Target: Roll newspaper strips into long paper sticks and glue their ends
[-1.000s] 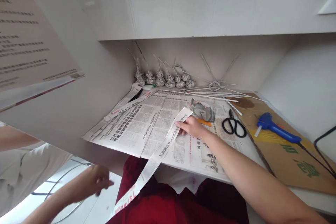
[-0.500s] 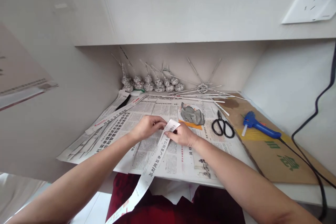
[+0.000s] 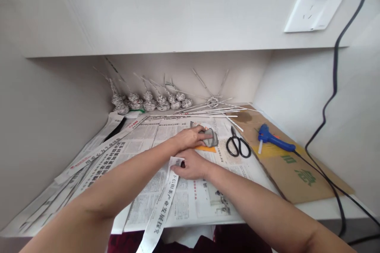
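Note:
A long newspaper strip (image 3: 166, 201) is pinched near its top end by my right hand (image 3: 192, 165), thumb on the face of the paper. The strip slopes down over the table's front edge towards my lap. My left hand (image 3: 190, 137) reaches across, just beyond my right one, with its fingers stretched out onto a crumpled grey cloth (image 3: 211, 139). The fingers touch the cloth and partly cover it. Under the cloth shows an orange piece (image 3: 208, 149). Black-handled scissors (image 3: 237, 146) lie to the right of the cloth.
Newspaper sheets cover the table (image 3: 142, 197), with cut strips (image 3: 86, 166) piled at left. Along the back wall stand several woven paper gourds (image 3: 149, 102), rolled paper sticks (image 3: 208, 112) and a woven piece (image 3: 213, 102). A blue glue gun (image 3: 274, 139) rests on cardboard (image 3: 308, 178), its cord at right.
My left hand has left the top of the strip and moved right onto the grey cloth. My right hand keeps hold of the strip, slightly lower. The view has shifted right.

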{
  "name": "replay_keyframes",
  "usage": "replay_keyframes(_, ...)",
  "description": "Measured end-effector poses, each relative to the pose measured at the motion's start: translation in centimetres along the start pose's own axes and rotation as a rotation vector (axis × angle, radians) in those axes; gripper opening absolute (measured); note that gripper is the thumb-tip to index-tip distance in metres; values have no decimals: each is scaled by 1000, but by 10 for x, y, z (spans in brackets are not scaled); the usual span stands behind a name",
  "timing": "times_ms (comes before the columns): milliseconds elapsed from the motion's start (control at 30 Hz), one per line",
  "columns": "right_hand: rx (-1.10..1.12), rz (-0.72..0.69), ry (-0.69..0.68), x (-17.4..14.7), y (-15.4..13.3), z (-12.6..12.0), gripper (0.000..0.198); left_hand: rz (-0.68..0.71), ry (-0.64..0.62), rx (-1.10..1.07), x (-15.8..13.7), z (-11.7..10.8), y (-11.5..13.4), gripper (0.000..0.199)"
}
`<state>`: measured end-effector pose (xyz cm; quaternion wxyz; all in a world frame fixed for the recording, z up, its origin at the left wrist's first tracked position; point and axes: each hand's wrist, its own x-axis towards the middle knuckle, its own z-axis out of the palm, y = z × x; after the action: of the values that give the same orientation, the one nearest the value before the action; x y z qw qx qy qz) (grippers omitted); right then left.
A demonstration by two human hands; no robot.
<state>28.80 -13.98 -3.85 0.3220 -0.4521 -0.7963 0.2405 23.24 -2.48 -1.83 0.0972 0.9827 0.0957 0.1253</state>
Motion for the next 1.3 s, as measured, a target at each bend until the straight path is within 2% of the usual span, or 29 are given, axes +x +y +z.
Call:
replay_keyframes(100, 12, -12, 1, 0, -2, -1, 15, -57, 119, -33, 5, 12, -10, 25)
replay_keyframes(233, 17, -26, 16, 0, -3, -2, 20, -178, 248, -31, 7, 15, -16, 35)
replay_keyframes(433, 9, 6, 21, 1, -1, -1, 19, -286, 307, -163, 10, 16, -12, 42)
replay_keyframes(800, 1, 12, 0, 0, 4, 3, 18, -220, 395, -247, -8, 28, -17, 26)
replay_keyframes(967, 29, 15, 29, 0, 3, 3, 19, -121, 406, -357, -16, 28, -16, 27)
replay_keyframes(1133, 42, -3, 47, 1, 1, 2, 21, -234, 518, -341, -22, 28, -17, 23)
replay_keyframes(1300, 58, 6, 46, 1, 0, 1, 21, -263, 532, -294, -23, 26, -15, 28)
